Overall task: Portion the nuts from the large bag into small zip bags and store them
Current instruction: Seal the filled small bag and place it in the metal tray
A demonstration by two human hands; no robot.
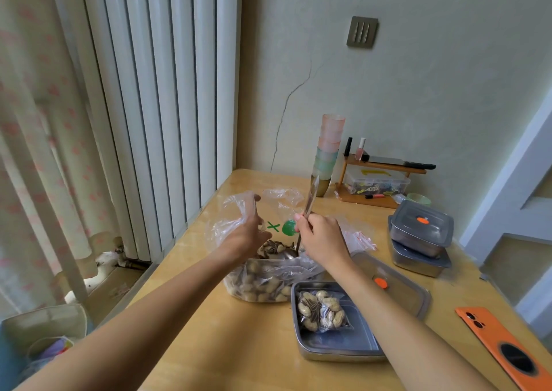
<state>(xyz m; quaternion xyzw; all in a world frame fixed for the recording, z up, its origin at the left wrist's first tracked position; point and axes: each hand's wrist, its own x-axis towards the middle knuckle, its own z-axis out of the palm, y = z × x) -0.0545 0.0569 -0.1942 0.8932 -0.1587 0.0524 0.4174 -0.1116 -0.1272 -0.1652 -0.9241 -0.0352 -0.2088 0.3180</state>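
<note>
A large clear plastic bag (263, 283) of peanuts and seeds lies on the wooden table (227, 345). My left hand (246, 235) grips the bag's upper edge and holds its mouth up. My right hand (321, 238) grips the handle of a metal spoon (309, 202), whose bowl is down among the nuts inside the bag. In front, an open steel container (334, 345) holds one filled small zip bag (321, 310) of nuts. Several unfilled small zip bags (358, 236) with red strips lie behind my right hand.
The container's lid (397, 283) with an orange valve lies beside it. Two lidded steel containers (421, 235) are stacked at the right. An orange phone (507, 348) lies near the right edge. Stacked cups (327, 151) and a small wooden rack (379, 178) stand at the back.
</note>
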